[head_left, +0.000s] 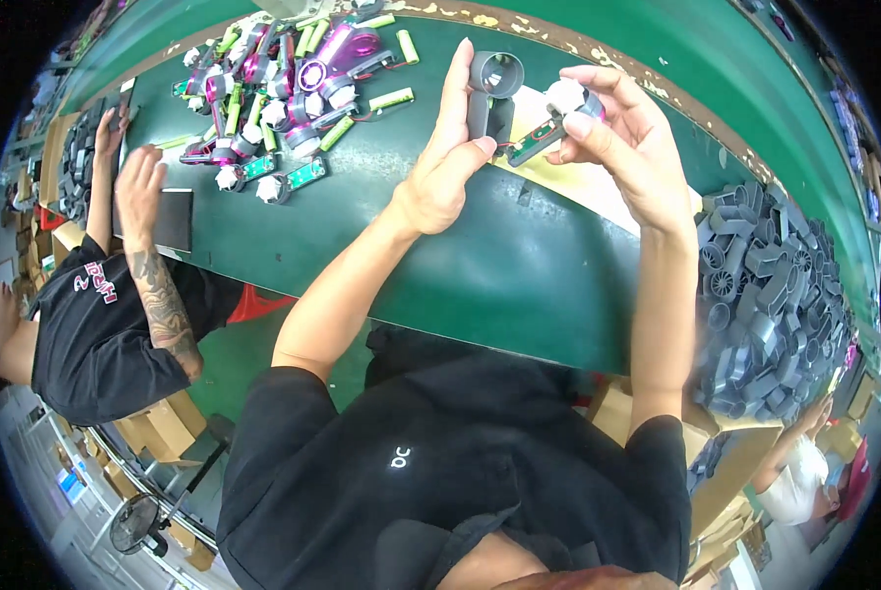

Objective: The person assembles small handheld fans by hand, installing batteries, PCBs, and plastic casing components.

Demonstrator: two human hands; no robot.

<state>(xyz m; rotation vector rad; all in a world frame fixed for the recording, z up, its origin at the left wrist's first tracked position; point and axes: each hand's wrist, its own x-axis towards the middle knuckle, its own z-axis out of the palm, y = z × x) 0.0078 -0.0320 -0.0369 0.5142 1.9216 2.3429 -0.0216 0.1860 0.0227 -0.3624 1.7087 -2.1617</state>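
Observation:
My left hand (436, 182) grips a dark grey plastic housing (495, 116), which has a round open ring at its top and a hollow handle below. In my right hand (635, 147), fingers and thumb pinch a small motor unit (566, 96) with a white fan-like part and a grey collar. From that unit a narrow dark and green strip (537, 142), apparently a circuit board, points toward the housing's handle. Thin wires show near the strip's end. The two parts are close together but apart, above a pale yellow sheet (607, 192) on the green table (519, 265).
At the far left of the table lies a heap of motor assemblies (288, 93) with green batteries and purple parts. A large pile of grey housings (770, 295) is at the right. Another person (116, 315) sits on the left; a further person (804, 482) is at the far right.

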